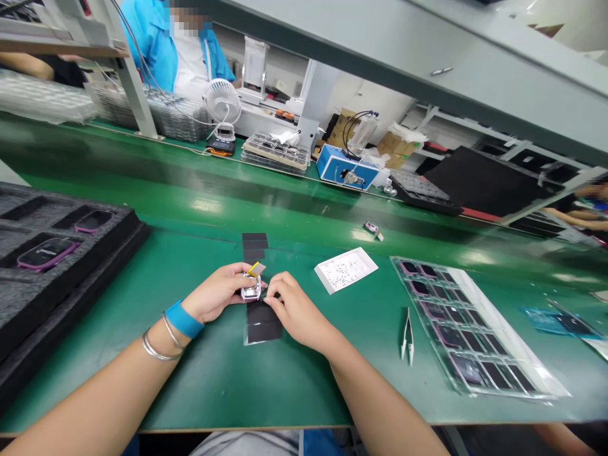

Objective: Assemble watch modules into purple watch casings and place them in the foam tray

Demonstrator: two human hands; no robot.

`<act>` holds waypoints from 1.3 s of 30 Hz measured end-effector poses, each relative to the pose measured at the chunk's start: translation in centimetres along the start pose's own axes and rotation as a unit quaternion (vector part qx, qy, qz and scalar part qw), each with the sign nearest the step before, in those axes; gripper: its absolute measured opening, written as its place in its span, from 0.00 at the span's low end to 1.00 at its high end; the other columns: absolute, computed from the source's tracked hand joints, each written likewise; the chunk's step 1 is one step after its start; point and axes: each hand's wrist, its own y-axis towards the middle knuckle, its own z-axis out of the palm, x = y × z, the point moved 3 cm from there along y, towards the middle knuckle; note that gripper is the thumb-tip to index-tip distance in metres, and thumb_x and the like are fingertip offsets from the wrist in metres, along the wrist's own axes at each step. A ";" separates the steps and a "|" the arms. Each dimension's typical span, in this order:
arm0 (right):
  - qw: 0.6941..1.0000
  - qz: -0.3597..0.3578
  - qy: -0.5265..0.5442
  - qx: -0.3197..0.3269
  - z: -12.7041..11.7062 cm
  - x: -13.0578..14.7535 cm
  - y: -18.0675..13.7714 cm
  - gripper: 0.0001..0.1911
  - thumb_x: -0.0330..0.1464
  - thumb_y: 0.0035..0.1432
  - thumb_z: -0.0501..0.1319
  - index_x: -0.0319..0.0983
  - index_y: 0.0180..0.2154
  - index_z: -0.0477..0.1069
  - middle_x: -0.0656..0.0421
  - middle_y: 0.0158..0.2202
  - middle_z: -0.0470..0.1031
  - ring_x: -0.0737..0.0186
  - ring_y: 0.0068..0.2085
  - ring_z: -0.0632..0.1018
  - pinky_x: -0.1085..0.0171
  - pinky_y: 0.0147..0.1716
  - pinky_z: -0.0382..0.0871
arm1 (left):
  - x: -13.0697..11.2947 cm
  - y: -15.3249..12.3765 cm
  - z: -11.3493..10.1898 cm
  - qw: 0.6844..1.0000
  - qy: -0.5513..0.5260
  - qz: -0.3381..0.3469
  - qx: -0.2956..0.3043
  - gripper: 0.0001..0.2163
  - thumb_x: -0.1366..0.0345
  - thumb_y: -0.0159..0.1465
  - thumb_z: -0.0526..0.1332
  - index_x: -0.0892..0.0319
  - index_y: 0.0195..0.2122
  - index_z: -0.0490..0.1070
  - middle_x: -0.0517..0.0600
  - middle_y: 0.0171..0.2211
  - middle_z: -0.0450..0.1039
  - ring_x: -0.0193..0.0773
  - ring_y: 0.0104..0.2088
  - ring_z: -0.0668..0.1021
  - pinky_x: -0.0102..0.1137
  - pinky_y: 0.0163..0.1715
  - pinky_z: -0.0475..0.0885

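My left hand [223, 292] grips a small open smartwatch case [251, 291], its silvery inside showing. From its top edge a battery with a yellow strip [257, 269] sticks up. Close to the case's right side is my right hand [294, 308], thumb and forefinger pinched together; whatever sits between them is too small to make out. Beneath both hands lies a dark sheet with clear film edges [263, 324], and another dark piece [255, 242] lies just beyond.
A white tray of tiny parts [346, 271] lies right of centre, with tweezers [407, 339] nearer me. Further right is a clear tray of watch parts [446, 304]. Black foam [90, 266] holds purple-framed watches at left. A metal beam [380, 76] crosses overhead; a co-worker [156, 44] sits opposite.
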 end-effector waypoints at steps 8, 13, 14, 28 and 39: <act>0.970 0.023 0.200 -0.135 -0.5 0.1 0.1 0.05 0.30 0.53 0.62 0.40 0.26 0.69 0.58 0.32 0.77 0.61 0.36 0.77 0.61 0.41 0.69 | 0.0 -0.3 0.6 0.999 0.022 0.024 -0.016 0.13 0.66 0.48 0.69 0.61 0.35 0.72 0.49 0.29 0.76 0.35 0.28 0.77 0.29 0.32 0.72; 0.951 0.081 0.271 -0.123 0.3 -0.9 0.4 0.07 0.32 0.46 0.67 0.39 0.24 0.70 0.58 0.28 0.77 0.60 0.33 0.77 0.61 0.39 0.69 | 0.2 -0.5 1.3 0.999 0.048 0.022 0.002 0.14 0.65 0.48 0.69 0.62 0.35 0.71 0.47 0.25 0.74 0.34 0.24 0.76 0.31 0.29 0.74; 0.950 0.089 0.274 -0.121 0.3 -1.0 0.4 0.07 0.32 0.46 0.67 0.39 0.24 0.70 0.58 0.28 0.76 0.60 0.33 0.76 0.61 0.39 0.69 | 0.3 -0.5 1.4 0.999 0.050 0.021 0.001 0.14 0.65 0.48 0.69 0.62 0.34 0.71 0.47 0.24 0.74 0.34 0.24 0.76 0.31 0.28 0.74; 0.946 0.118 0.262 -0.147 0.7 -0.7 0.5 0.10 0.31 0.44 0.67 0.39 0.27 0.65 0.61 0.27 0.74 0.64 0.31 0.76 0.65 0.34 0.69 | 0.6 -0.3 1.3 0.998 0.054 0.016 -0.008 0.11 0.65 0.51 0.66 0.63 0.33 0.68 0.47 0.24 0.72 0.31 0.24 0.74 0.28 0.27 0.75; 0.979 -0.018 0.048 -0.196 0.8 0.6 -0.1 0.03 0.27 0.51 0.62 0.40 0.29 0.70 0.61 0.29 0.74 0.62 0.34 0.74 0.61 0.40 0.68 | 0.8 -0.3 1.1 0.999 0.027 0.028 -0.010 0.12 0.65 0.51 0.66 0.62 0.36 0.69 0.45 0.26 0.71 0.30 0.25 0.74 0.27 0.29 0.75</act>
